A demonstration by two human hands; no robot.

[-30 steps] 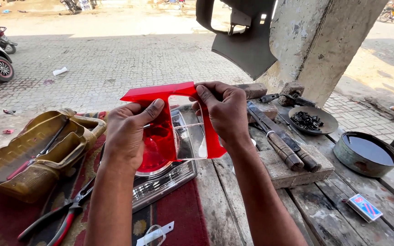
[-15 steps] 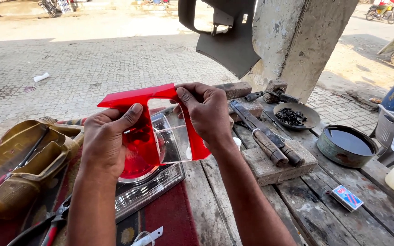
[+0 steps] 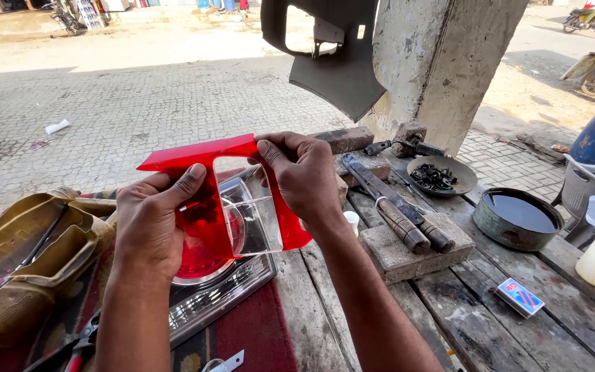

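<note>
A: What are the hands on?
B: Both hold a red lamp cover (image 3: 204, 207) up above the near left of the desk (image 3: 518, 331). The left hand (image 3: 149, 227) has its fingers clamped on the left side, the right hand (image 3: 304, 176) on the top right corner.
A: And beneath?
B: A lamp housing (image 3: 222, 303) lies on a dark red cloth (image 3: 256, 337); pliers (image 3: 70, 344) lie at the near edge.
A: Which step, then?
B: Looks like lining up the cover; lowering it squarely would need care.

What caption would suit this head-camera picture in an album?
Both hands, left and right, hold a red and clear lamp lens above a wooden workbench.
</note>
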